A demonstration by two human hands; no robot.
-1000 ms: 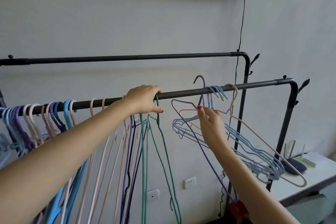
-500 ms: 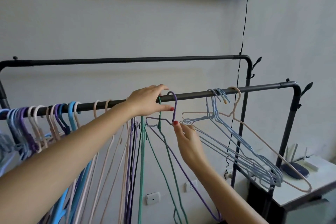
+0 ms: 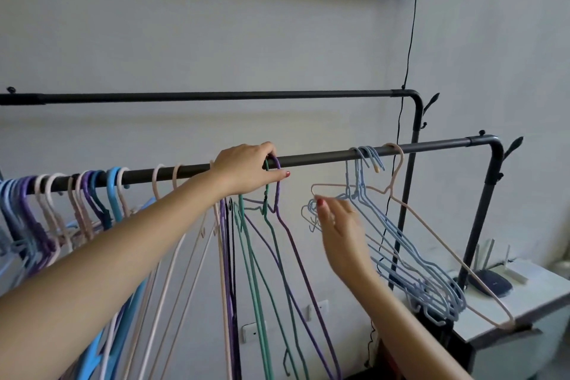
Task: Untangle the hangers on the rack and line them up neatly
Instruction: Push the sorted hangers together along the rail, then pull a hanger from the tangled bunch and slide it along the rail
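Fingers of the left hand [image 3: 246, 168]: curled over the front rail [image 3: 324, 157], gripping the bar at the hook of the purple hanger [image 3: 279, 194]; thumb with a red nail points toward 3 o'clock under the bar. Purple hanger hooked on the rail just beside a green hanger [image 3: 266, 225], both hanging down toward 6 o'clock.

Fingers of the right hand [image 3: 339, 225]: loosely bent, reaching up toward 12 o'clock at the shoulder ends of the light blue hangers [image 3: 401, 250]; whether they pinch a wire cannot be told, since the fingertips are hidden behind the hand.

Light blue hangers: a bunch of several, hooks crowded together on the rail at 3 o'clock from the left hand, bodies overlapping and slanting toward 4 o'clock. Beige hanger [image 3: 431, 225]: hooked just to the right of the blue bunch, lying across it, its lower corner reaching over the white table [image 3: 524, 302].

Sorted hangers [image 3: 92, 194]: purple, pink, blue and beige, hooked in a row along the rail at 9 o'clock from the left hand.

Rear rail [image 3: 216, 97]: bare, at 12 o'clock, parallel to the front one. Dark router [image 3: 490, 282] on the table at 4 o'clock. Wall sockets [image 3: 253, 330] near 6 o'clock.
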